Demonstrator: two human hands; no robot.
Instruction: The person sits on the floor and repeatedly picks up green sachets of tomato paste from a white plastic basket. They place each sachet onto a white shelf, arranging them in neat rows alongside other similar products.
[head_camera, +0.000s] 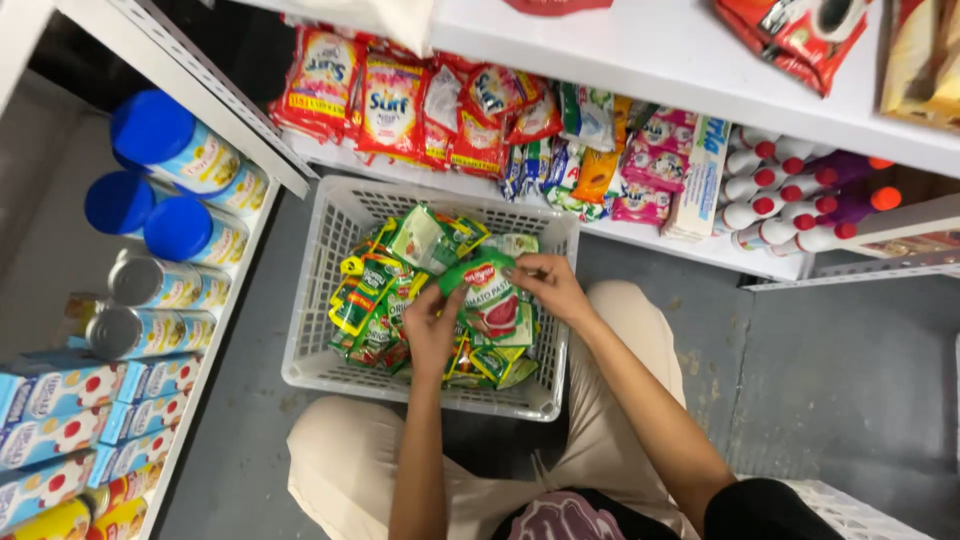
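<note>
over the white plastic lattice basket (320, 330) of green sachets (365, 300), both hands pinch one green-and-red foil pouch (490, 300): left hand (432, 330) closed on its lower-left edge, right hand (548, 285) closed on its top. best kept flat, held by the edges.
</note>
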